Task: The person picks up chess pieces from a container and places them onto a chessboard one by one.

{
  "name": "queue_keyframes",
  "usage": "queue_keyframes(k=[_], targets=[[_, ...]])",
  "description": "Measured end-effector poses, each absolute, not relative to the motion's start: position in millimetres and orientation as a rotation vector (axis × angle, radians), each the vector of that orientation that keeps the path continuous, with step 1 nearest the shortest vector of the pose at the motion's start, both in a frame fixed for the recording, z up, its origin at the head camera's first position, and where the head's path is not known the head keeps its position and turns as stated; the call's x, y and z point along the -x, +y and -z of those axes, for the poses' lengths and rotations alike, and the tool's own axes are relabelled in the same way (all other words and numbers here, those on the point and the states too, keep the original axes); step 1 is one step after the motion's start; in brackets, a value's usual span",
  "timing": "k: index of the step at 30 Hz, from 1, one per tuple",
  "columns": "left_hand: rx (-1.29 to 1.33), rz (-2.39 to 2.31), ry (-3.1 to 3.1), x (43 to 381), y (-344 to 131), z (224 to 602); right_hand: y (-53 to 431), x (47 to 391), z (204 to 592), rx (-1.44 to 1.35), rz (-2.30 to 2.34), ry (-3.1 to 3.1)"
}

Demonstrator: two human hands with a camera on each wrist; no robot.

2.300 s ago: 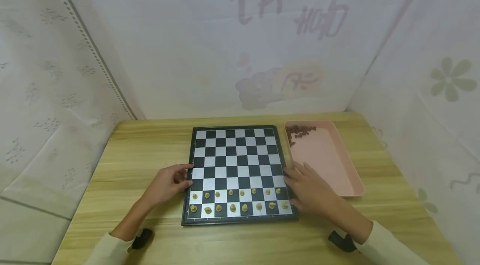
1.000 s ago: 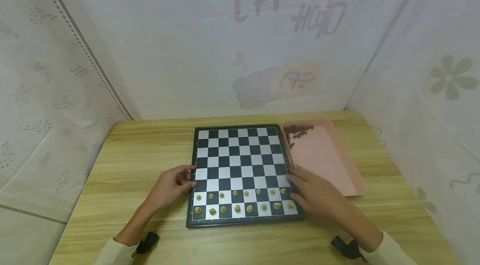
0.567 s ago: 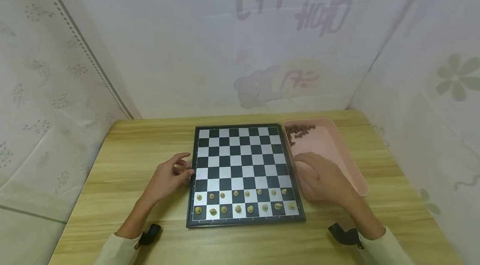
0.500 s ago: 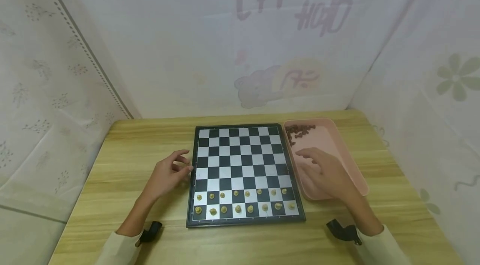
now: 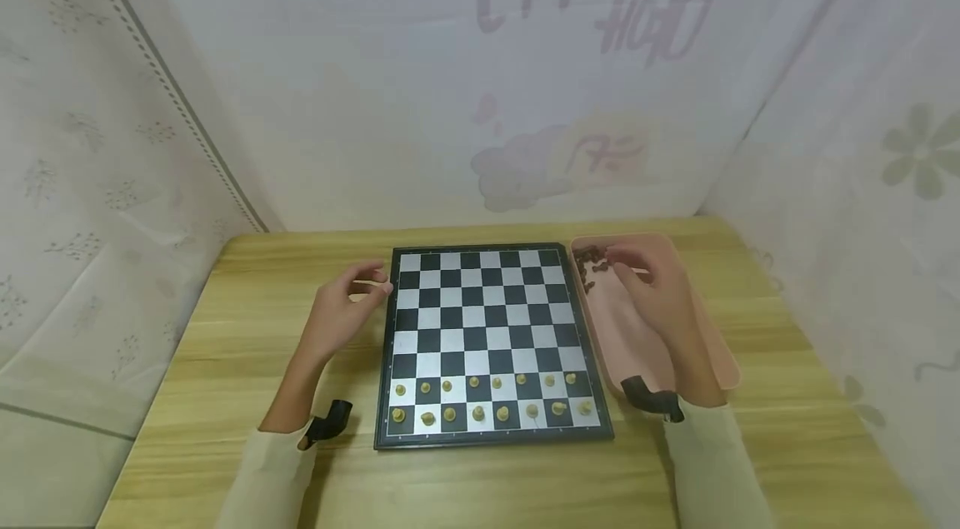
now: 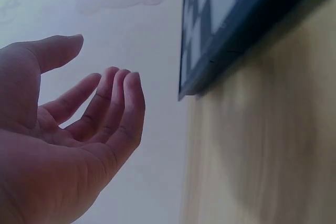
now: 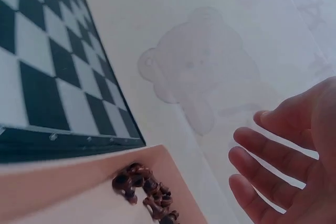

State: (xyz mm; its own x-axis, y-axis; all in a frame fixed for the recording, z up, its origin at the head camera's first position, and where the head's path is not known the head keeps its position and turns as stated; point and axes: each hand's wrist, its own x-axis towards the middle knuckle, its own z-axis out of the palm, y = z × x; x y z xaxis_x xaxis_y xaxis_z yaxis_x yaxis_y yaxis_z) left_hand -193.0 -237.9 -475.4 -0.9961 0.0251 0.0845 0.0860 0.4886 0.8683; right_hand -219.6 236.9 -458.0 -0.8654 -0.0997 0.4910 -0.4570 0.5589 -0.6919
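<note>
A black-and-white chessboard (image 5: 480, 304) lies on the table, with two rows of pale yellow chess pieces (image 5: 478, 412) along its near side. My left hand (image 5: 345, 308) hovers at the board's left edge, fingers loosely bent; the left wrist view shows its palm holding nothing. Over the far part of a pink tray (image 5: 622, 337) is my right hand (image 5: 656, 287), close to a heap of dark brown chess pieces (image 7: 149, 190) in the tray's far left corner. In the right wrist view its fingers are parted, with nothing between them.
The tray stands right against the board's right side. Wood-grain table (image 5: 285, 271) surrounds both. Pale printed cloth (image 5: 375, 96) hangs behind and at both sides. A black wrist strap piece (image 5: 330, 421) sits on each forearm.
Both hands have let go of the board's edges. The right hand has moved over the tray and forward to the brown pieces; the left has slid forward beside the board.
</note>
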Motion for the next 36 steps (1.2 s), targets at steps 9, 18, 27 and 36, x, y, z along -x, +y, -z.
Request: queue_keyframes(k=[9,18,27,36], targets=[[0.007,1.665,-2.582,197.6,-230.9,472.0,233.9,234.6,454.8,-0.323,-1.244,-2.422],[0.055,1.564,-2.683,200.2,-228.7,489.6,243.8,262.8,462.1,-0.548,-1.016,-2.497],[0.049,1.436,-2.856,196.9,-232.8,500.5,253.2,277.0,460.5,-0.437,-0.706,-2.82],[0.045,1.482,-2.889,191.3,-232.2,504.3,261.4,285.3,471.0,-0.434,-0.707,-2.892]])
